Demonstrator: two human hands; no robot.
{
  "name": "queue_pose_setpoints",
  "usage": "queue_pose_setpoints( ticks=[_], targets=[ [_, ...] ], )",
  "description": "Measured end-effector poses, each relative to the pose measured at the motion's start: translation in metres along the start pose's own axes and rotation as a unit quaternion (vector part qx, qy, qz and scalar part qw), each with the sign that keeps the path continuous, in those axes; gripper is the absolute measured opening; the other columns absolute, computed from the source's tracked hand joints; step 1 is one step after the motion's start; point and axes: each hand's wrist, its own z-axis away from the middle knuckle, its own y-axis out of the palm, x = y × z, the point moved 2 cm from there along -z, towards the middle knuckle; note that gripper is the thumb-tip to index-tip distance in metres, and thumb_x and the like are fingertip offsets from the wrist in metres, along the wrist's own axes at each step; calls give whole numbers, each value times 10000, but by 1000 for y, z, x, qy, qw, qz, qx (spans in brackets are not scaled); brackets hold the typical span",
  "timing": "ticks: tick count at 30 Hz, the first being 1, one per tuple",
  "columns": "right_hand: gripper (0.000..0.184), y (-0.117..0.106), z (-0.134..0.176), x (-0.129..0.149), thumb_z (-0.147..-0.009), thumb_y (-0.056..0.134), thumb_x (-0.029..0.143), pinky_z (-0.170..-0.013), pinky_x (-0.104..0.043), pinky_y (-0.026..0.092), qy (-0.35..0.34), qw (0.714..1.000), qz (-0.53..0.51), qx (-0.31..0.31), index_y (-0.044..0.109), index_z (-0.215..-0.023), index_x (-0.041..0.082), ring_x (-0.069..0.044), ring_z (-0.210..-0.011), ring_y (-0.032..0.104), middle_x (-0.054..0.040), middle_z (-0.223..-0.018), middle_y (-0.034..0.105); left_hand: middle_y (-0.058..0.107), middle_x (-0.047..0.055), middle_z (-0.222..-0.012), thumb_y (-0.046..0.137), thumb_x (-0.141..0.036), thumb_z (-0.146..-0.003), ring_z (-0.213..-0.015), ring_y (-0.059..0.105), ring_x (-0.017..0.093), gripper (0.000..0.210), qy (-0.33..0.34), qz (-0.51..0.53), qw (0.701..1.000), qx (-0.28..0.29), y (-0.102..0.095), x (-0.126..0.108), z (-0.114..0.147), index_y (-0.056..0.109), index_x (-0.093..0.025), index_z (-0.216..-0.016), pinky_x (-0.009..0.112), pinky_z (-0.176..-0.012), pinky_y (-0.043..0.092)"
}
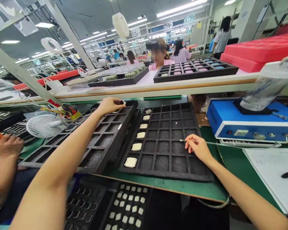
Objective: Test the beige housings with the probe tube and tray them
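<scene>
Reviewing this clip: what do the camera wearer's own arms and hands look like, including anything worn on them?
The left hand and right hand show no gloves. The left arm and right arm are sleeveless where visible, with no watch, bracelet or markings discernible.

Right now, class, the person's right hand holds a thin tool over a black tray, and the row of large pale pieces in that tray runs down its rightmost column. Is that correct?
Not quite: the head view shows the pale pieces in the leftmost column of the black tray. The right hand does hold a thin tool over it.
</scene>
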Motion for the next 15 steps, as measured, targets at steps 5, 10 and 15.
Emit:
queue_pose_setpoints(
  ticks=[5,10,15],
  targets=[
    [117,1,1,3,-727,541,276,-428,-209,379,0,1000,-14,-9,564,-744,162,-86,-399,499,15,-568,606,739,59,-1069,735,-345,-742,-977,680,208,429,99,311,941,-86,19,-77,157,680,-170,-1130,329,-917,522],
    [129,-3,3,7,-739,579,285,-441,-213,403,-31,998,-45,-21,577,-734,157,-88,-408,511,7,-569,629,740,95,-1058,761,-288,-740,-970,698,227,452,99,618,769,129,132,-144,186,653,-187,-1167,332,-856,552],
    [127,-6,7,11,-762,581,274,-426,-206,392,-73,992,-98,-1,590,-722,154,-88,-397,512,-3,-554,644,703,115,-1130,815,-302,-688,-1029,674,257,461,18,713,679,176,208,-148,116,676,-168,-1107,424,-970,484]
  ],
)
